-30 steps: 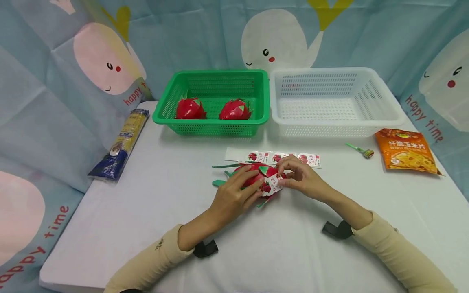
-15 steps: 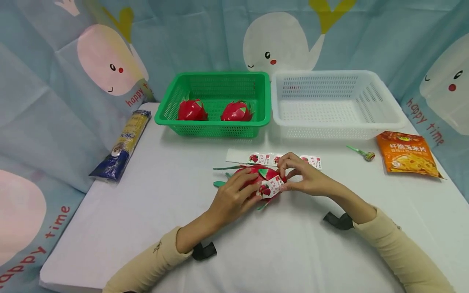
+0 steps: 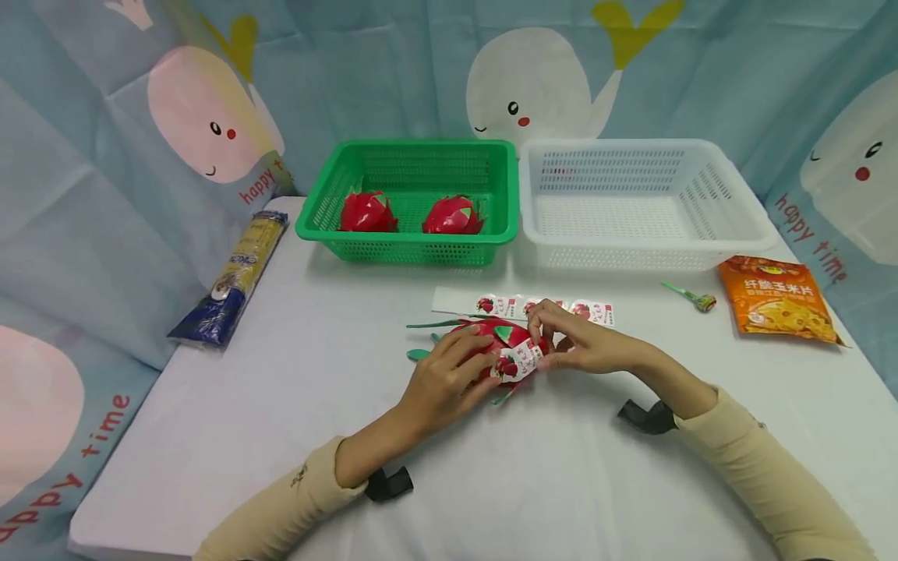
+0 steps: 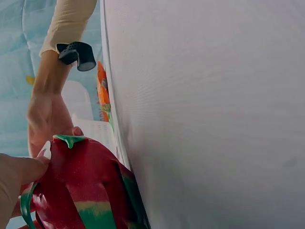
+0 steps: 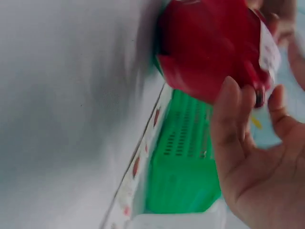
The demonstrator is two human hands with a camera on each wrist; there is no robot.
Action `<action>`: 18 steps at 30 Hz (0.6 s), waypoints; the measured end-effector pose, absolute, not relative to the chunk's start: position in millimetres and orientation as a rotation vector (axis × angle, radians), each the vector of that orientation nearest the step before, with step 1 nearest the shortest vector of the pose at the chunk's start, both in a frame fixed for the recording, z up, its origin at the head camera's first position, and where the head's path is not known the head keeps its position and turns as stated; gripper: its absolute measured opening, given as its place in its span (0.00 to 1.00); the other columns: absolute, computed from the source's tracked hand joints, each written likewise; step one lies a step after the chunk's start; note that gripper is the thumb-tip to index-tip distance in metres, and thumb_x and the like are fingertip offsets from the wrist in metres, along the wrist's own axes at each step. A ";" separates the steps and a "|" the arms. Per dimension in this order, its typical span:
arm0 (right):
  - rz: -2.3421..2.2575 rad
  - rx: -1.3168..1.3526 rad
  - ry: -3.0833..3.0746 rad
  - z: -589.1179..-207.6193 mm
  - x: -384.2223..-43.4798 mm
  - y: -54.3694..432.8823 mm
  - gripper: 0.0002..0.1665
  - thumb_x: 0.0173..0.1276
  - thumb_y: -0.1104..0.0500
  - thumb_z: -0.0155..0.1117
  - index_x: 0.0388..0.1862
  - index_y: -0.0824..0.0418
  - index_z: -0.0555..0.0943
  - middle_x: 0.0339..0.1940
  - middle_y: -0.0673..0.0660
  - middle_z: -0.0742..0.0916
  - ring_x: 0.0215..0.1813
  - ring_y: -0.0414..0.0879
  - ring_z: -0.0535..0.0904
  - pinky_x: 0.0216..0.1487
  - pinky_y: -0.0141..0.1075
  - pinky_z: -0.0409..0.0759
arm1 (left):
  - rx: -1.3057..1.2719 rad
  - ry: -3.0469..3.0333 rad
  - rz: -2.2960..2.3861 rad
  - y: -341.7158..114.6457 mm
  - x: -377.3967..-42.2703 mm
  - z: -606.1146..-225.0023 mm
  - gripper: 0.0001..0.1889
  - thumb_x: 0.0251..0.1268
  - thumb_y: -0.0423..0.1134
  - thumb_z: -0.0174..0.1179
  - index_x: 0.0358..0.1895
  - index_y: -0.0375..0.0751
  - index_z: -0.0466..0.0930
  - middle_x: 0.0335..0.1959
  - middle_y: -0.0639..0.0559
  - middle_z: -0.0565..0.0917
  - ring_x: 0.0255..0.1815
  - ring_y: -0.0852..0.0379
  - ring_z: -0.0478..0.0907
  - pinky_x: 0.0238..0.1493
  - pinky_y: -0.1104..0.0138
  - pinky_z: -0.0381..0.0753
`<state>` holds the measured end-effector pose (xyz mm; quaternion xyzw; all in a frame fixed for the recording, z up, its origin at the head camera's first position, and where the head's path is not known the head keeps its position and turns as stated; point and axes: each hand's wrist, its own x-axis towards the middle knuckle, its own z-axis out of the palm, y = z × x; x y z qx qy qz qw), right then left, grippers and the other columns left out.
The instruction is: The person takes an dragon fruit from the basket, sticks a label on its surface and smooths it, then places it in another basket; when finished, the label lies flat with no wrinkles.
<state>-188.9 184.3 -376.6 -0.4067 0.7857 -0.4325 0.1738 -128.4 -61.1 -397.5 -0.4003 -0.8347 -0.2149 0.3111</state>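
Note:
A red dragon fruit [image 3: 482,327] with green scale tips lies on the table in front of me, a printed white sticker [image 3: 517,362] across its near side. My left hand [image 3: 452,374] grips the fruit from the left, its thumb on the sticker's lower left end; the left wrist view has that thumb [image 4: 31,167] at the white edge. From the right, my right hand [image 3: 578,339] holds the fruit's tip between fingers and thumb, right at the sticker's right end. In the right wrist view, the fingers [image 5: 231,102] overlap the red skin and the thumb sits just below the sticker.
Behind the fruit lies a sticker strip [image 3: 452,299]. A green basket [image 3: 414,248] with two dragon fruits stands behind it, a white basket [image 3: 624,253] to its right. At right are a lollipop [image 3: 704,302] and orange snack bag [image 3: 779,300]; at left, a blue-and-yellow packet [image 3: 231,280].
The sticker lies slightly flatter against the fruit, and the right hand's fingers have shifted a little around its right end. The left hand stays on the fruit.

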 end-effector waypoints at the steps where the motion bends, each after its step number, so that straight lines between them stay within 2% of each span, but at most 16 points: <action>1: -1.218 -1.167 2.263 -376.3 -188.1 183.3 0.15 0.57 0.57 0.67 0.33 0.56 0.68 0.44 0.54 0.68 0.36 0.42 0.69 0.29 0.32 0.77 | -1.058 -2.203 -0.565 -60.5 -128.7 -397.2 0.15 0.44 0.42 0.72 0.38 0.41 0.83 0.45 0.48 0.80 0.55 0.49 0.74 0.54 0.64 0.77; 4: -1.215 -1.204 2.332 -377.2 -187.4 180.8 0.18 0.52 0.54 0.71 0.30 0.54 0.69 0.43 0.53 0.68 0.32 0.41 0.67 0.25 0.29 0.74 | -1.054 -2.210 -0.573 -58.8 -129.6 -396.5 0.14 0.45 0.41 0.71 0.37 0.41 0.83 0.45 0.48 0.80 0.55 0.50 0.74 0.55 0.64 0.76; 9: -1.208 -1.173 2.297 -378.4 -187.7 185.3 0.13 0.57 0.60 0.67 0.31 0.53 0.69 0.44 0.52 0.68 0.34 0.41 0.69 0.25 0.31 0.77 | -1.013 -2.217 -0.617 -56.5 -129.6 -395.6 0.14 0.43 0.42 0.73 0.34 0.42 0.83 0.44 0.49 0.81 0.53 0.52 0.74 0.53 0.66 0.78; 12: -1.108 -1.172 2.435 -377.7 -183.2 181.1 0.17 0.56 0.53 0.68 0.30 0.52 0.67 0.40 0.50 0.69 0.32 0.40 0.68 0.26 0.30 0.75 | -0.980 -2.192 -0.586 -52.9 -130.0 -397.0 0.14 0.43 0.44 0.73 0.33 0.42 0.83 0.42 0.50 0.81 0.51 0.52 0.75 0.49 0.67 0.79; 16: -0.951 -1.200 2.711 -378.9 -172.4 168.7 0.27 0.49 0.41 0.71 0.27 0.54 0.64 0.31 0.48 0.67 0.29 0.36 0.62 0.25 0.27 0.65 | -0.963 -2.148 -0.543 -50.7 -130.4 -399.9 0.16 0.41 0.46 0.73 0.33 0.43 0.83 0.41 0.51 0.81 0.49 0.52 0.76 0.45 0.68 0.81; 18: -0.930 -1.249 2.758 -379.3 -171.1 167.2 0.29 0.47 0.41 0.72 0.26 0.55 0.64 0.30 0.48 0.67 0.29 0.35 0.60 0.27 0.25 0.63 | -0.974 -2.140 -0.541 -51.9 -130.5 -399.2 0.15 0.41 0.45 0.73 0.33 0.43 0.83 0.41 0.50 0.81 0.48 0.53 0.76 0.46 0.68 0.81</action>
